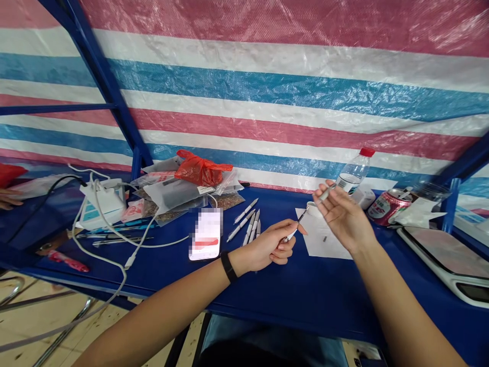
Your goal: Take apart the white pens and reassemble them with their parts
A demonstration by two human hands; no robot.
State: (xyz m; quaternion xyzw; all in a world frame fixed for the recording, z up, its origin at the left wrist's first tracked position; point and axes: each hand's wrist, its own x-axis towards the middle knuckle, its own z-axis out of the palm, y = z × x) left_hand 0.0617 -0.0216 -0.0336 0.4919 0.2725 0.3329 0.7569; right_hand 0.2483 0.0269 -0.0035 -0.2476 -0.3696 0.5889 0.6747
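My left hand [278, 241], with a black band on its wrist, is closed around a white pen piece [290, 235]. A thin dark refill [303, 214] sticks out of it, up and to the right. Palm up, my right hand [346, 216] pinches a pale pen barrel [327, 192] between thumb and fingers. The two pen parts are apart. Below them lies a sheet of white paper [332, 250] with a small dark piece [324, 238] on it, perhaps a spring. Behind it, a small white round container [315, 210] is partly hidden by my right hand.
Several white pens [246, 224] lie left of my hands, beside a lit phone [206, 237]. Bags [168, 196], cables and a person's hand [7, 198] are further left. On the right stand a bottle [353, 171], a can [388, 206] and a scale [443, 255].
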